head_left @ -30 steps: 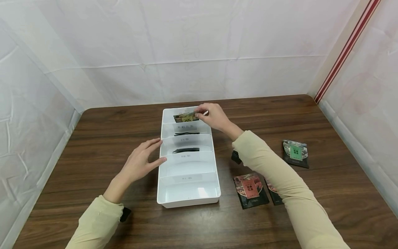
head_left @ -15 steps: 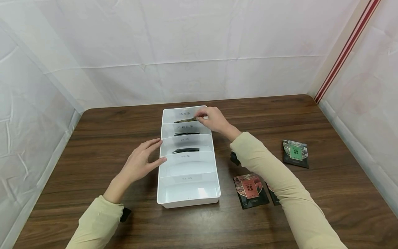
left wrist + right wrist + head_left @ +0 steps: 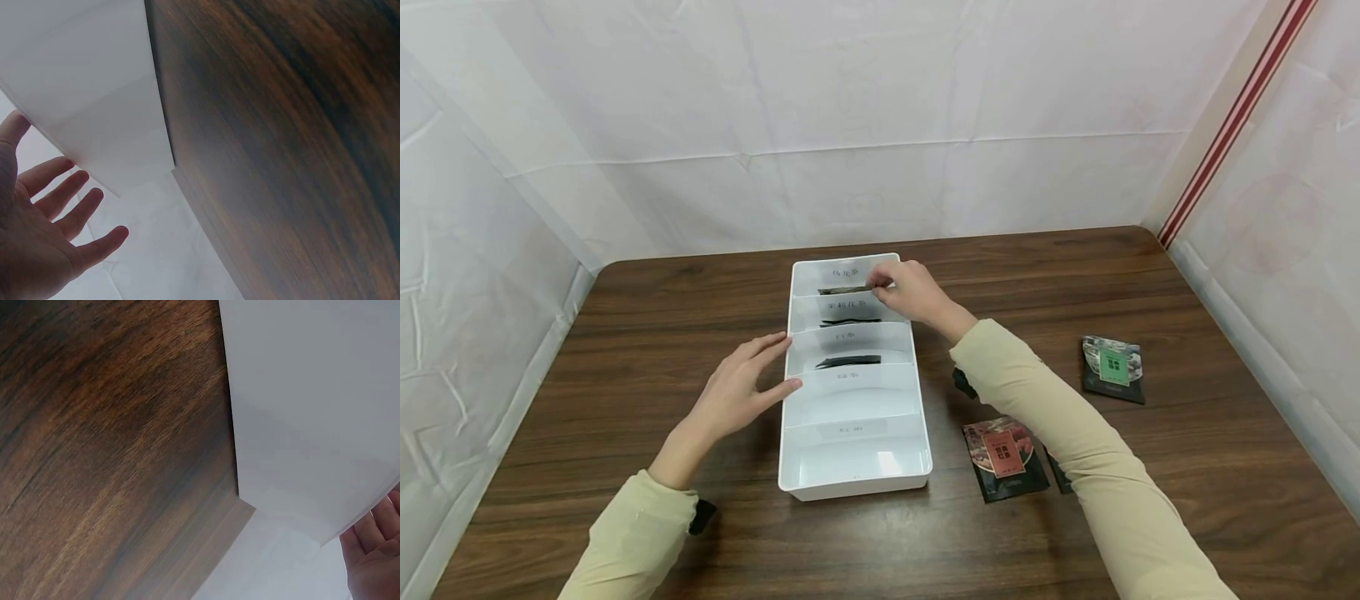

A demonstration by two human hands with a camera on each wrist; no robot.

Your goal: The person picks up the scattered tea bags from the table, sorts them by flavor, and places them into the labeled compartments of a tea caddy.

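Observation:
A white divided tray (image 3: 857, 487) with labelled compartments stands in the middle of the wooden table (image 3: 625, 333). My right hand (image 3: 880, 283) is over the farthest compartment and pinches the top edge of a dark tea packet (image 3: 842, 290) that sits almost fully down in it. My left hand (image 3: 786, 362) rests open, its fingertips touching the tray's left wall. In the left wrist view the fingers (image 3: 69, 212) are spread beside the tray wall (image 3: 81, 94). The right wrist view shows only the tray wall (image 3: 312, 394) and the edge of a palm (image 3: 375, 556).
Dark packets stand in the second compartment (image 3: 850, 322) and the third (image 3: 848, 362). Right of the tray lie a red-labelled packet (image 3: 1004, 457), another one (image 3: 1056, 475) partly under my right forearm, and a green-labelled packet (image 3: 1112, 368). White sheets wall in the table.
My right hand has lowered the tea packet into the farthest compartment; a second ago its face showed, now only its top edge. The left hand has not moved.

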